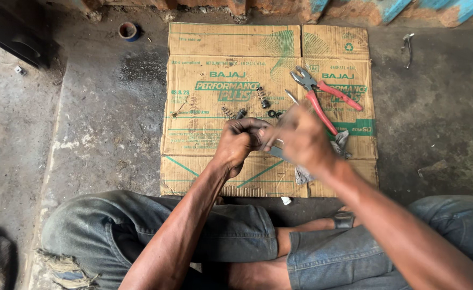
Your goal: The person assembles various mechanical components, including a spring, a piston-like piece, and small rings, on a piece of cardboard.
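The left hand [239, 140] sits at the centre of the frame with its fingers curled shut around a small part that is mostly hidden inside the grip; what the part is cannot be told. The right hand [301, 137], just to its right and touching it at the fingertips, is blurred, its fingers closed on a thin grey metal piece [277, 152] that pokes out below the two hands. Whether both hands hold the same thing cannot be told.

Under the right hand a crumpled grey rag [337, 144] lies on a flattened cardboard sheet [204, 161] spread over the concrete floor [107, 123]. Just above the right hand, toward the upper right of the sheet, lie red-handled pliers [322, 94] with their handles spread. Above the left hand rest a small coil spring [262, 97], a second spring [228, 112] and a dark ring [272, 113], all near one another.

At the upper left of the frame, off the sheet, stands a roll of blue tape [129, 30]. At the upper right a metal lever [407, 45] lies on the floor. Along the bottom edge the person's knees in blue jeans [231, 233] frame both forearms.
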